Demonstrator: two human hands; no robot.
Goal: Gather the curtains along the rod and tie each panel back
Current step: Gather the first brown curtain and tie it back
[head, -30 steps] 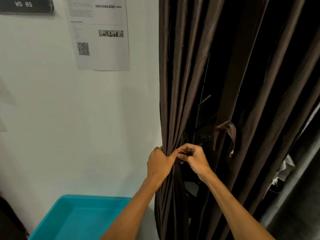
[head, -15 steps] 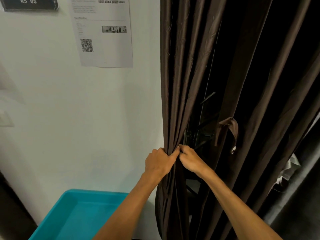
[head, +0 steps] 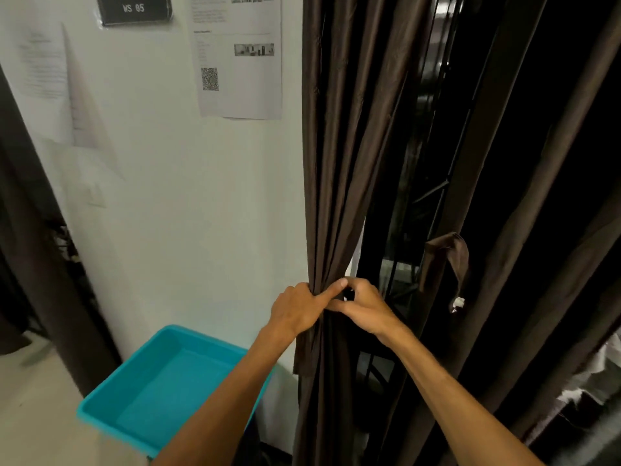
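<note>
Two hands met at the bunched curtain [head: 336,163] beside the wall [head: 201,213]. The left hand [head: 297,311] squeezed the folds tight, likely so they would not spread. The right hand [head: 364,306] pinched the curtain's front. Whether it also held a tie, I could not tell. A strap [head: 458,264] hung loose on the next panel [head: 504,196]. A blue bin [head: 161,381] sat below, not in the way.

Single view. Head camera, wide-angle, worn by the person. Faces forward and down toward a white wall [head: 201,230] on the left and a dark curtain [head: 336,163] on the right. Near range: left hand [head: 295,311] and right hand [head: 366,307] meet just below centre; forearms enter from the bottom edge.
</note>
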